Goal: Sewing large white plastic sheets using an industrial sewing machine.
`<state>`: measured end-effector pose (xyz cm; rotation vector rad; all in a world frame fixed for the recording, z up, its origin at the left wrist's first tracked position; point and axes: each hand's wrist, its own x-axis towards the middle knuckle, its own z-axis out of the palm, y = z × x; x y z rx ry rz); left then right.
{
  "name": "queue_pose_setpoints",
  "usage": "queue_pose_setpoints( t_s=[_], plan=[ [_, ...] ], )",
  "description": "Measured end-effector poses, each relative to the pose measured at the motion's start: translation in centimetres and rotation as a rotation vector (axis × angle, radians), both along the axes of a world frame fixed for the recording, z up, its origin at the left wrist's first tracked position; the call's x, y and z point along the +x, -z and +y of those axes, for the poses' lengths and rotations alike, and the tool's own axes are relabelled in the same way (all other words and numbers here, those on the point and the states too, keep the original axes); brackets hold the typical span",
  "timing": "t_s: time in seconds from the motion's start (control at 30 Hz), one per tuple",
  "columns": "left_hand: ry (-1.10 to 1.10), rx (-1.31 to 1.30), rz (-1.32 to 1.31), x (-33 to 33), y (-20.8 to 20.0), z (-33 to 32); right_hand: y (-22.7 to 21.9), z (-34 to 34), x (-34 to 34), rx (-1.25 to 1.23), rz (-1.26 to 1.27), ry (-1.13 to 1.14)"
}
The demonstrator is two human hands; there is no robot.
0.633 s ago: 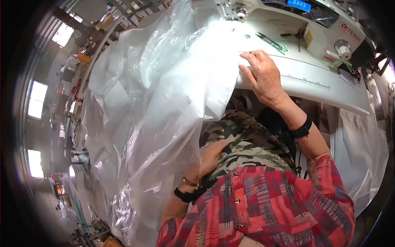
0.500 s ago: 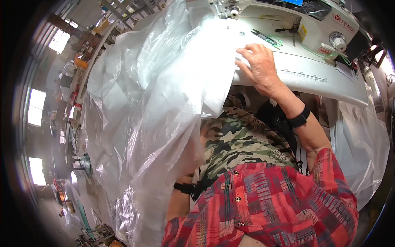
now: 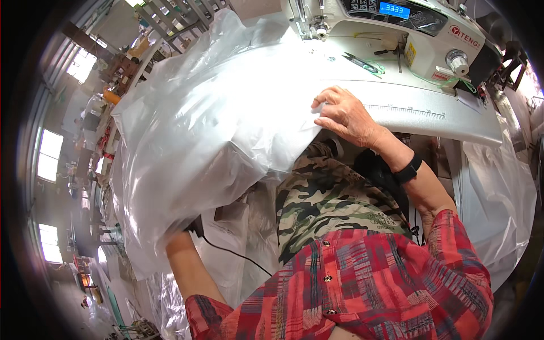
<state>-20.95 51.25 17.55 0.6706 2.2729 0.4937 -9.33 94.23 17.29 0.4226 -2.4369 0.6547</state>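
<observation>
A large sheet of white, translucent plastic (image 3: pixel 187 141) spreads over the left of the sewing machine's table and hangs down toward my lap. My right hand (image 3: pixel 348 116) is at the sheet's right edge, thumb and fingers pinched on it just in front of the table edge. On the left, my forearm (image 3: pixel 192 263) reaches up under the billowing plastic, which hides my left hand and its fingers. The sewing machine's needle area (image 3: pixel 317 28) stands beyond the sheet, brightly lit.
Dark thread snips (image 3: pixel 362 63) lie on the machine bed, beside green thread. A small screwdriver-like tool (image 3: pixel 388 51) is behind them. A black cable (image 3: pixel 238 253) runs from my left wrist. More plastic sheeting (image 3: pixel 493 198) hangs at the right, and a grey slatted rack (image 3: pixel 175 22) stands at the far left.
My left arm has swung out to the left and lifted the plastic, which now billows over it. My right hand has come slightly nearer and left with the sheet's edge.
</observation>
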Motion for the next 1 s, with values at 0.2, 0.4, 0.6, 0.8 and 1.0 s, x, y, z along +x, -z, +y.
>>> queue_pose_setpoints(
  t_s=[0.2,0.4,0.6,0.8,1.0],
  plan=[
    [-0.131,-0.201,-0.153,11.1,2.1,11.7,-0.5,-0.3,0.1,-0.047,-0.065,-0.125],
    [0.603,0.893,0.310,16.0,-5.1,19.5,0.3,-0.6,0.1,0.030,0.007,-0.208],
    [0.360,0.340,1.090,7.6,-4.3,22.4,2.0,-3.4,4.0,0.379,0.053,-0.017],
    [0.177,0.063,1.271,-2.2,-0.8,16.0,6.1,-4.1,7.6,0.273,-0.262,0.291],
    [0.238,0.248,1.154,-4.4,-0.7,14.6,5.4,-7.3,6.1,-0.718,-0.573,0.313]
  ],
)
